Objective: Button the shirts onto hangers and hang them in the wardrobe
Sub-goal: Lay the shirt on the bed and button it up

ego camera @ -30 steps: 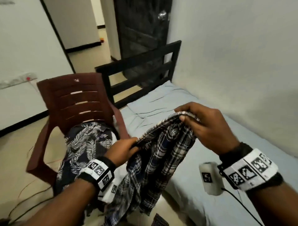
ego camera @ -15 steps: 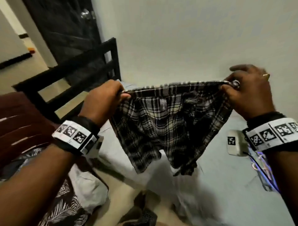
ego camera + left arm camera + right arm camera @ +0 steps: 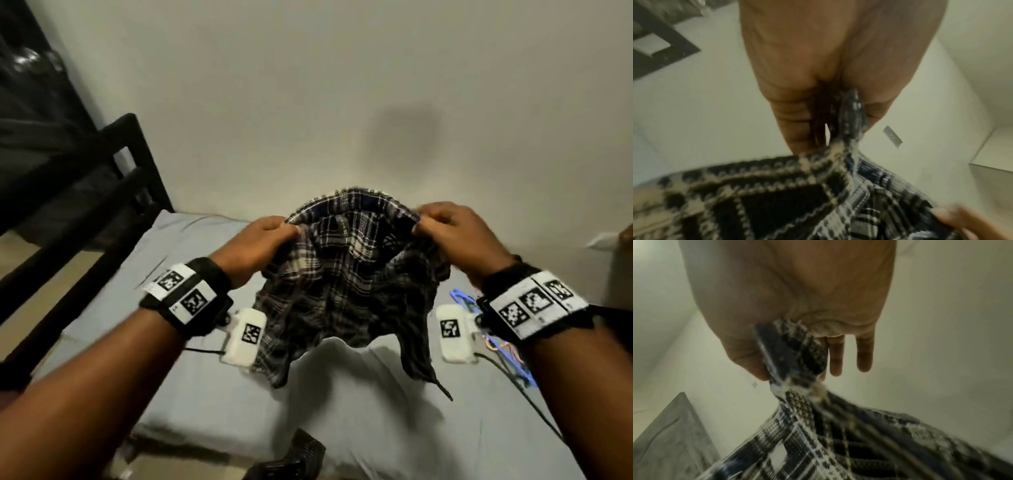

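Shirt of dark plaid woven cotton (image 3: pixel 346 284) hangs between both hands, left hand (image 3: pixel 255 245) and right hand (image 3: pixel 455 236) each pinching its collar edge. No hanger is threaded yet, so a loosened pinch could drop it crumpled onto the grey bed (image 3: pixel 342 411) below.

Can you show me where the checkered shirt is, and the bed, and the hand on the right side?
checkered shirt (image 3: pixel 346 274): head view, middle of the hanging cloth.
bed (image 3: pixel 359 411): head view, bare grey sheet below the shirt.
right hand (image 3: pixel 459 236): head view, back of the hand gripping the shirt's top edge.

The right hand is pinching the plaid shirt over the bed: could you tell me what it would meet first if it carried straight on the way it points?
Probably the pale wall. The right hand points forward past the plaid shirt, with nothing visible between; depth is unclear.
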